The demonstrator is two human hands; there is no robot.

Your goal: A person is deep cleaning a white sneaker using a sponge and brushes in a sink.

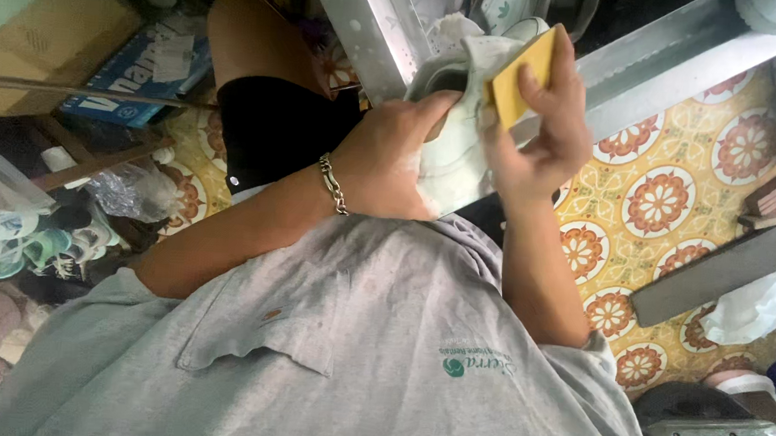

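Head view, looking down over my grey shirt (353,351). My left hand (391,160) (chain bracelet (333,184) at the wrist) grips a white sneaker (462,115) held at chest height, thumb tucked into its opening. My right hand (537,128) pinches a yellow sanding block (522,74) flat against the shoe's upper, fingers closed around it. Below lies a floral-patterned floor (667,199); a metal rack frame (373,28) stands just behind the shoe.

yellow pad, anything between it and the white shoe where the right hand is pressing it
Nothing visible. The right hand holds the yellow pad straight against the white shoe, which the left hand grips from the other side.
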